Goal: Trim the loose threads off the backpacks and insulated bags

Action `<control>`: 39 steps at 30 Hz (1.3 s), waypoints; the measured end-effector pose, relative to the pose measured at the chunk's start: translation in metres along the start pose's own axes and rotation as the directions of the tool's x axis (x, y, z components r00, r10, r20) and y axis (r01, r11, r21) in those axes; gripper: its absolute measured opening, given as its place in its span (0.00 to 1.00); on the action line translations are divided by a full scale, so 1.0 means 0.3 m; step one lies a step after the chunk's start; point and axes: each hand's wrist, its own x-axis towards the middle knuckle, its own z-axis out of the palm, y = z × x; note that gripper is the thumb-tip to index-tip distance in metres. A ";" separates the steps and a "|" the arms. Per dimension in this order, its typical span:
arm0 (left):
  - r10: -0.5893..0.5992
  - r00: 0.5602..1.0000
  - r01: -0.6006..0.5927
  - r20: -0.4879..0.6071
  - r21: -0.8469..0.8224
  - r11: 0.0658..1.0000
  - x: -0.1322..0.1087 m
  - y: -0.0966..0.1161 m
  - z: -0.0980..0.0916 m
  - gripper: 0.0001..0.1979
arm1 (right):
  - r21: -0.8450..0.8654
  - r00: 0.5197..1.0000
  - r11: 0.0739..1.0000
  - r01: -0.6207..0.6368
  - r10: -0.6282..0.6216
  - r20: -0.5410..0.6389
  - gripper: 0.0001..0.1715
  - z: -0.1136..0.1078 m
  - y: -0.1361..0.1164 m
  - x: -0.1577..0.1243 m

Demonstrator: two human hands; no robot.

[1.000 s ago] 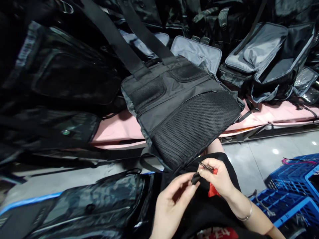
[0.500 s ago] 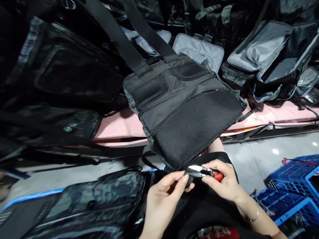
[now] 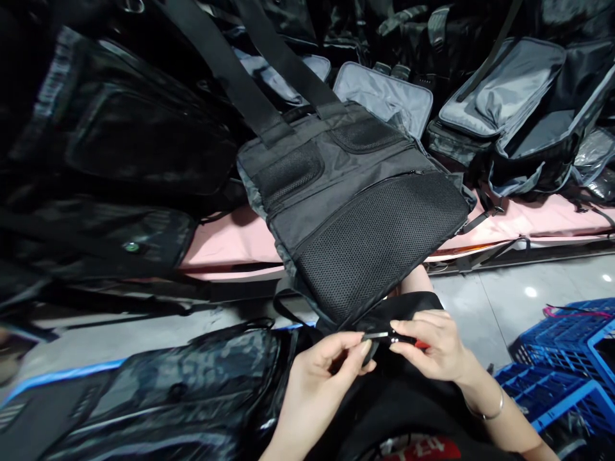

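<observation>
A black backpack (image 3: 379, 224) with mesh back padding lies tilted in front of me, its lower corner toward my hands. My left hand (image 3: 331, 365) pinches a small black strap end (image 3: 369, 352) just below that corner. Closed around a pair of thread snips (image 3: 408, 339) with a red and black handle is my right hand (image 3: 435, 346). The snips' thin blades point left and meet the strap at my left fingertips. Whether the blades have cut into anything is too small to tell.
A pink-covered bench (image 3: 230, 240) runs behind the backpack. Open grey-lined bags (image 3: 500, 86) stand on it at the right. Camouflage bags (image 3: 192, 378) lie at the lower left and dark bags (image 3: 148, 141) at the upper left. Blue crates (image 3: 567, 346) stand on the floor at right.
My right hand has squeezed the snips and the blades have come together into a narrow line. Less of the red handle shows. The left hand and backpack have barely moved.
</observation>
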 end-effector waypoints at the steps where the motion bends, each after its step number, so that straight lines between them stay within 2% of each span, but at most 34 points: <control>1: 0.002 1.000 -0.002 -0.017 0.000 1.000 -0.004 0.006 0.004 0.05 | 0.000 1.000 1.000 0.005 -0.005 -0.003 0.11 0.001 0.000 0.001; 5: 0.002 1.000 -0.002 -0.004 0.029 1.000 -0.002 0.019 0.001 0.06 | 0.025 1.000 1.000 0.004 -0.003 -0.025 0.10 0.007 -0.003 0.000; 9: -0.002 0.999 -0.002 0.049 0.086 0.996 0.018 0.014 -0.019 0.08 | 0.138 0.993 0.987 -0.081 0.091 -0.073 0.09 0.010 -0.008 -0.003; 12: 0.006 0.996 -0.019 0.090 0.145 0.989 0.026 0.012 -0.026 0.09 | 0.166 0.990 0.977 -0.132 0.139 -0.033 0.10 0.010 -0.010 0.000; 14: 0.034 0.991 -0.057 0.126 0.187 0.981 0.026 0.016 -0.030 0.09 | 0.147 0.989 0.978 -0.149 0.150 0.006 0.09 0.008 -0.009 0.000; 16: 0.124 0.976 -0.167 0.181 0.251 0.953 0.023 0.024 -0.036 0.08 | 0.168 0.982 0.968 -0.185 0.188 -0.002 0.08 0.006 -0.005 -0.004; 18: 0.316 0.919 -0.381 0.236 0.327 0.865 0.022 0.038 -0.040 0.08 | 0.233 0.959 0.937 -0.259 0.278 -0.050 0.08 0.007 0.003 -0.013; 19: 0.432 0.865 -0.500 0.255 0.363 0.786 0.025 0.047 -0.039 0.08 | 0.272 0.937 0.912 -0.307 0.340 -0.084 0.08 0.010 0.009 -0.018; 21: 0.648 0.713 -0.689 0.267 0.437 0.578 0.041 0.062 -0.024 0.06 | 0.339 0.863 0.854 -0.394 0.471 -0.183 0.08 0.018 0.025 -0.027; 22: 0.731 0.627 -0.746 0.268 0.476 0.466 0.054 0.069 -0.010 0.05 | 0.368 0.816 0.827 -0.424 0.525 -0.240 0.07 0.024 0.035 -0.030; 24: 0.834 0.469 -0.793 0.291 0.555 0.252 0.091 0.077 0.030 0.06 | 0.404 0.730 0.792 -0.457 0.594 -0.339 0.06 0.035 0.057 -0.035; 25: 0.860 0.404 -0.790 0.311 0.593 0.157 0.113 0.080 0.054 0.07 | 0.405 0.698 0.785 -0.469 0.610 -0.374 0.05 0.041 0.068 -0.037; 26: 0.874 0.354 -0.772 0.331 0.631 0.074 0.136 0.081 0.077 0.08 | 0.393 0.681 0.783 -0.481 0.616 -0.395 0.05 0.045 0.077 -0.039; 27: 0.879 0.324 -0.741 0.351 0.671 0.005 0.158 0.081 0.099 0.09 | 0.370 0.677 0.787 -0.493 0.614 -0.406 0.06 0.049 0.086 -0.042; 29: 0.875 0.307 -0.659 0.374 0.747 -0.088 0.194 0.080 0.133 0.08 | 0.309 0.696 0.809 -0.501 0.588 -0.412 0.06 0.056 0.101 -0.047; 31: 0.874 0.315 -0.596 0.370 0.794 -0.122 0.215 0.080 0.150 0.06 | 0.247 0.732 0.838 -0.487 0.546 -0.408 0.06 0.059 0.113 -0.052; 35: 0.887 0.324 -0.574 0.330 0.813 -0.093 0.218 0.081 0.153 0.03 | 0.126 0.788 0.884 -0.450 0.459 -0.410 0.07 0.063 0.126 -0.056; 39: 0.892 0.327 -0.519 0.312 0.848 -0.107 0.215 0.080 0.160 0.02 | 0.058 0.839 0.912 -0.405 0.396 -0.374 0.09 0.065 0.132 -0.055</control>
